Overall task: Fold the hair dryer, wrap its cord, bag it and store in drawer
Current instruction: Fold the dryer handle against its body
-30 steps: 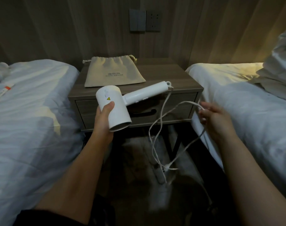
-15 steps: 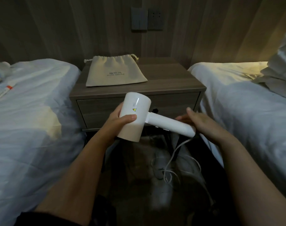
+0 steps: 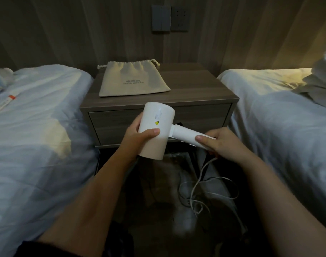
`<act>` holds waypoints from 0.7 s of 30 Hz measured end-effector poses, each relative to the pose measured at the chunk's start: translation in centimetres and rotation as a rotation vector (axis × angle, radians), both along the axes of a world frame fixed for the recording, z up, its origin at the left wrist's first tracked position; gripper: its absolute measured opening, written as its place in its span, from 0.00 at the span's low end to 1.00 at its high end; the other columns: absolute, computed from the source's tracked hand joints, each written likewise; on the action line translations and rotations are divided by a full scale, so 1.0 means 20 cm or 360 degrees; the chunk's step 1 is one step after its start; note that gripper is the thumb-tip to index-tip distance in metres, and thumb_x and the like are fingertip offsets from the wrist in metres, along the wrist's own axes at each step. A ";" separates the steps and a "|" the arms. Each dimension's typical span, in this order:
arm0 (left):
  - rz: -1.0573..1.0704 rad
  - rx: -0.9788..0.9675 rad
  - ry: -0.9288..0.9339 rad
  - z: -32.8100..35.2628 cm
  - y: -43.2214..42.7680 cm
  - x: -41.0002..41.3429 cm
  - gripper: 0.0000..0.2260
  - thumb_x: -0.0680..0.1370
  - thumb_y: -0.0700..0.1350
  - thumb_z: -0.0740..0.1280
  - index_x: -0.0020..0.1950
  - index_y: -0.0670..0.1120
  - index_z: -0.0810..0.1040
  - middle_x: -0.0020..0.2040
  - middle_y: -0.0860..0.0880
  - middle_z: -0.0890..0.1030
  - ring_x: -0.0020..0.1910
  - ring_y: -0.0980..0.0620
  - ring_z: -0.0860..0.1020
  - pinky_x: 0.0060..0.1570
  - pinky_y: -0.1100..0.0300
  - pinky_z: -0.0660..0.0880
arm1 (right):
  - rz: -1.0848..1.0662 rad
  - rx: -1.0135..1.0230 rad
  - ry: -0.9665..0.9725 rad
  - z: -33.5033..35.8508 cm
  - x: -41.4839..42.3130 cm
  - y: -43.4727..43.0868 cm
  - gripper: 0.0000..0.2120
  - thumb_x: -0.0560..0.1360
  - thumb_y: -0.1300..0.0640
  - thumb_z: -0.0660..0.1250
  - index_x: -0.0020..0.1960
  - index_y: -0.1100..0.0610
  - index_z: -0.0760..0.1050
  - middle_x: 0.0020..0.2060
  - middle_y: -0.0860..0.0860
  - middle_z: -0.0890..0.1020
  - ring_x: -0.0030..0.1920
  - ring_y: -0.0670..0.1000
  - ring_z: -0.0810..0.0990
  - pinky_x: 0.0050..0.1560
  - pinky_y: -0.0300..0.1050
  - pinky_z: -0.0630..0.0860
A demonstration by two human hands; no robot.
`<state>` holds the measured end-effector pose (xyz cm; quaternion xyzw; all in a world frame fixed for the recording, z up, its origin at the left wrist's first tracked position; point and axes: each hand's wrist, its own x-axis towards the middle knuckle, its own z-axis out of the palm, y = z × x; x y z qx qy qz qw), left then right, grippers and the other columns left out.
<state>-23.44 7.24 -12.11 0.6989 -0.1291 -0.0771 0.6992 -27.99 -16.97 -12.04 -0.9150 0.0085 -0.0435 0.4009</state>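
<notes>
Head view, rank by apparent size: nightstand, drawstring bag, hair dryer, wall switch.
1. nightstand, largest.
2. drawstring bag and hair dryer: about alike. The dryer is held nearer the camera, so I won't rank them.
3. wall switch, smallest.

Wears a dark sleeve (image 3: 26,250) ending above the left elbow; shows both forearms (image 3: 95,197) bare, nails on fingers (image 3: 153,131) trimmed short.

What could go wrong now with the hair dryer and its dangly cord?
The cord hangs loose from the handle into messy loops on the floor, so it might knot or snag when wrapped. The left hand holds the hair dryer and the right hand grips the handle; folding it could pinch a finger at the hinge.
</notes>
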 end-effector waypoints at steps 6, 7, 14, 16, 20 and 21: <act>0.0093 -0.0075 0.0045 -0.05 -0.04 -0.02 0.44 0.55 0.55 0.72 0.71 0.51 0.66 0.60 0.48 0.77 0.51 0.53 0.78 0.37 0.66 0.76 | -0.0120 0.0096 0.0056 -0.04 -0.02 0.00 0.23 0.72 0.46 0.68 0.37 0.68 0.80 0.26 0.59 0.76 0.25 0.49 0.73 0.31 0.41 0.69; 0.0104 -0.0081 0.0040 -0.06 -0.05 -0.02 0.43 0.56 0.54 0.72 0.71 0.52 0.66 0.61 0.48 0.77 0.52 0.53 0.78 0.38 0.65 0.76 | -0.0129 0.0120 0.0059 -0.04 -0.02 0.00 0.23 0.72 0.46 0.68 0.38 0.69 0.80 0.26 0.60 0.76 0.26 0.51 0.74 0.31 0.41 0.70; 0.0306 -0.0244 0.0156 -0.05 -0.13 -0.05 0.41 0.59 0.50 0.71 0.72 0.52 0.64 0.60 0.46 0.75 0.54 0.48 0.77 0.46 0.54 0.78 | -0.0274 0.0343 -0.0042 -0.06 -0.03 0.05 0.21 0.73 0.45 0.67 0.29 0.59 0.78 0.20 0.53 0.75 0.19 0.45 0.71 0.24 0.36 0.67; 0.0392 -0.0271 0.0250 -0.05 -0.16 -0.05 0.39 0.63 0.50 0.71 0.72 0.52 0.62 0.61 0.45 0.74 0.56 0.45 0.76 0.50 0.48 0.78 | -0.0309 0.0446 -0.0058 -0.09 -0.02 0.09 0.22 0.74 0.44 0.65 0.26 0.56 0.74 0.19 0.51 0.74 0.17 0.44 0.69 0.23 0.35 0.66; 0.0346 -0.0178 0.0284 -0.05 -0.13 -0.03 0.30 0.72 0.46 0.70 0.72 0.52 0.62 0.62 0.44 0.74 0.55 0.46 0.76 0.46 0.53 0.78 | -0.0100 0.0379 0.0142 -0.06 -0.02 0.09 0.21 0.76 0.42 0.61 0.34 0.57 0.76 0.24 0.54 0.79 0.22 0.48 0.76 0.27 0.37 0.72; 0.0320 -0.0181 0.0290 -0.05 -0.12 -0.04 0.31 0.71 0.47 0.70 0.72 0.52 0.62 0.61 0.45 0.75 0.54 0.47 0.77 0.43 0.55 0.77 | -0.0043 0.0369 0.0187 -0.04 -0.02 0.08 0.20 0.77 0.43 0.60 0.38 0.57 0.78 0.25 0.53 0.81 0.24 0.48 0.78 0.29 0.37 0.74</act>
